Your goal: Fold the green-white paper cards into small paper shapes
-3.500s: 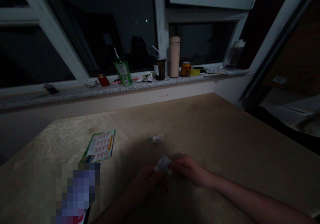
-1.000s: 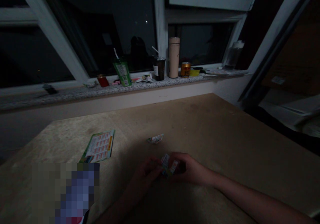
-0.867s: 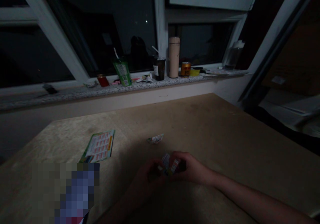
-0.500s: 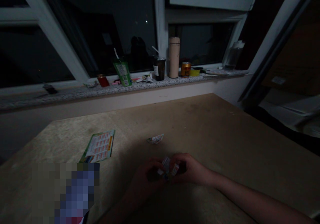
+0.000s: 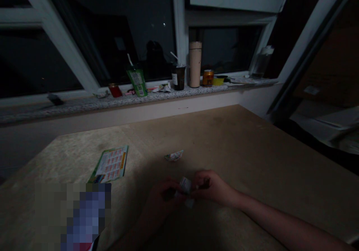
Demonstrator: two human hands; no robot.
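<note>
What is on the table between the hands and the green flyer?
Nothing: in the head view the table is bare between the left hand and the green flyer.

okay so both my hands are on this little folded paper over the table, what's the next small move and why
Probably press the fold flat against the table. Both the left hand and the right hand pinch the small folded paper from either side, just above the board, and it looks only part creased. A finished-looking folded piece lies just beyond, so another firm crease seems likely. The light is dim, so go by touch.
</note>
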